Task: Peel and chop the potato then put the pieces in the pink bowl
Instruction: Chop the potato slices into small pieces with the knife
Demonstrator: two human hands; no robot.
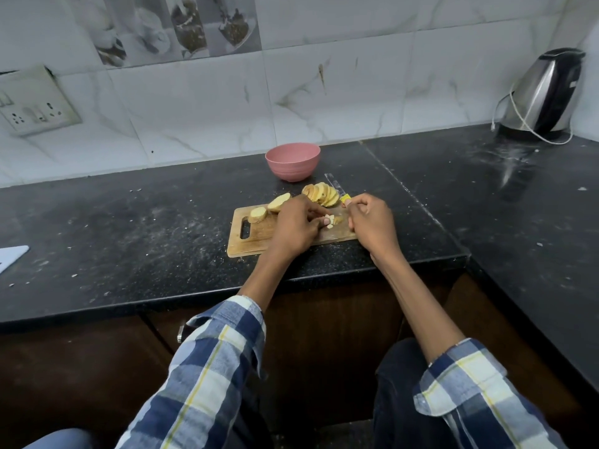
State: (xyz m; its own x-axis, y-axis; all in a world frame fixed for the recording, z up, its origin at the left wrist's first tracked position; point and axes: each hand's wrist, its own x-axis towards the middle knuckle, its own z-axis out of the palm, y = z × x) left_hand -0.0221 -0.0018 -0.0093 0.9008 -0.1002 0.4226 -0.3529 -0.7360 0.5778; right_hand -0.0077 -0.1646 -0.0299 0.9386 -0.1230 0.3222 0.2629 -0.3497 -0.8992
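Observation:
A wooden chopping board (249,243) lies on the black counter. Potato slices (321,194) fan out at its far edge, and two thicker potato pieces (278,202) lie at the far left. My left hand (293,226) rests on the board, fingers pinching small chopped potato pieces (330,221). My right hand (369,222) is closed around a knife with a yellow handle (345,199); its blade (333,183) points away toward the wall. The pink bowl (292,162) stands behind the board, its inside hidden from view.
A steel electric kettle (544,95) with a white cord stands in the far right corner. A wall socket plate (35,105) is on the tiles at left. A white object (11,256) lies at the counter's left edge. The counter's front edge runs just below the board.

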